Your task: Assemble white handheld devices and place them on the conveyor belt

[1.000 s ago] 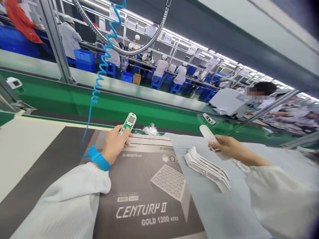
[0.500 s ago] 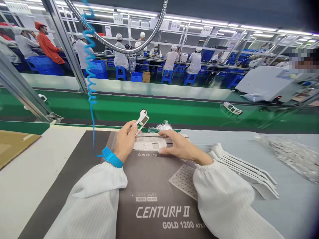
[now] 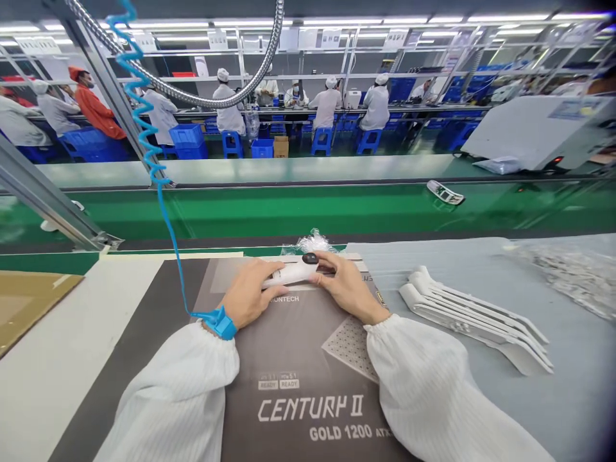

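A slim white handheld device with a black rounded tip (image 3: 292, 274) lies crosswise between my hands over a dark printed box (image 3: 289, 343). My left hand (image 3: 250, 289) grips its left end, thumb in front and fingers behind. Around the right end, by the black tip, close the thumb and fingers of my right hand (image 3: 345, 282). A blue wrist strap (image 3: 222, 322) with a coiled cord circles my left wrist. The white shell seen lying there earlier is mostly hidden behind the device and my hands. Crumpled clear plastic (image 3: 314, 241) sits just beyond.
Several long white plastic shells (image 3: 474, 321) lie nested on the grey mat at right. A clear bag of small parts (image 3: 572, 276) is farther right. One white device (image 3: 445, 192) rests on the green conveyor (image 3: 289, 212). Cardboard (image 3: 33, 301) lies at left; people sit across.
The white device came down from upright in my left hand to lying level over the box. My right hand moved from the lying shell onto its black-tipped end.
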Motion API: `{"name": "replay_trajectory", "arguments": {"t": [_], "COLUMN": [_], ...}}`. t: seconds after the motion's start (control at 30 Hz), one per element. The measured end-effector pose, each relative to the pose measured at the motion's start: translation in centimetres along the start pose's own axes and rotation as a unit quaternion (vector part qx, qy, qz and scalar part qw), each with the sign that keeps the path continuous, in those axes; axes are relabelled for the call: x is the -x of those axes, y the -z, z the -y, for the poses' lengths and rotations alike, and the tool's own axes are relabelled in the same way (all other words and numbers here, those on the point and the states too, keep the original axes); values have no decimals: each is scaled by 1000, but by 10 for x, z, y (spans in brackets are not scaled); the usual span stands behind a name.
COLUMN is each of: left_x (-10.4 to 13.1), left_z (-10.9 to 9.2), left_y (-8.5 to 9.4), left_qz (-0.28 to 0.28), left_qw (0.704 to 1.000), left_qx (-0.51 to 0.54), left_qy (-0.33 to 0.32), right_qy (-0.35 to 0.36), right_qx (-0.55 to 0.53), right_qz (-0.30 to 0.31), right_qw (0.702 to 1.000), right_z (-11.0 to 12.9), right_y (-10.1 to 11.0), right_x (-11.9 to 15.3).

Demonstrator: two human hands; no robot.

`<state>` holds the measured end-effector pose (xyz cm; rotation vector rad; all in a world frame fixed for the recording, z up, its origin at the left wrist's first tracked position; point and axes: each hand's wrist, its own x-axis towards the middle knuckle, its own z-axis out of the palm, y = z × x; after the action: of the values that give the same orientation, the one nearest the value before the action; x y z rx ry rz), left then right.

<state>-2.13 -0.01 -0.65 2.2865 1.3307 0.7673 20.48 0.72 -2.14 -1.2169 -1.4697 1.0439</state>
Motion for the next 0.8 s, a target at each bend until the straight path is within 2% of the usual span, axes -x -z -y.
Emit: {"name": "replay_trajectory", "arguments": {"t": [0.07,0.1,0.17,0.23,0.3,0.37,0.43,0.53,0.6,0.67,0.73,0.8], "left_x": [0,1,2,5,8,10,12,12,9,5,2,1], "left_z": [-10,-16,-29,-41,-49,-55,-59,-61,-55,-46,-38,-36], "left_y": [-8,-12,-22,-30,-35,-37,-38,-37,-34,-27,-21,-17], "left_qz": [-16,-22,-16,15,48,72,86,91,91,79,12,-81], "left_qw": [999,998,997,998,997,996,995,995,995,995,996,994], "left_qx": [38,58,78,68,56,57,52,36,23,-11,-39,-28], "left_qy": [-8,-11,-15,-2,18,21,20,25,33,57,79,68], "right_qy": [-29,-49,-94,-146,-200,-236,-222,-162,-148,-149,-136,-111], "right_qx": [-125,-205,-361,-474,-536,-565,-564,-525,-505,-505,-509,-501], "right_qz": [-26,-38,-54,-52,-48,-51,-56,-28,2,34,61,77], "right_qw": [991,977,926,867,819,789,793,835,851,850,848,855], "right_z": [6,10,18,24,28,29,29,30,33,36,38,37], "right_y": [-5,-10,-21,-31,-35,-35,-30,-22,-17,-16,-19,-28], "right_x": [-1,-1,0,2,5,7,9,9,9,8,9,11]}}
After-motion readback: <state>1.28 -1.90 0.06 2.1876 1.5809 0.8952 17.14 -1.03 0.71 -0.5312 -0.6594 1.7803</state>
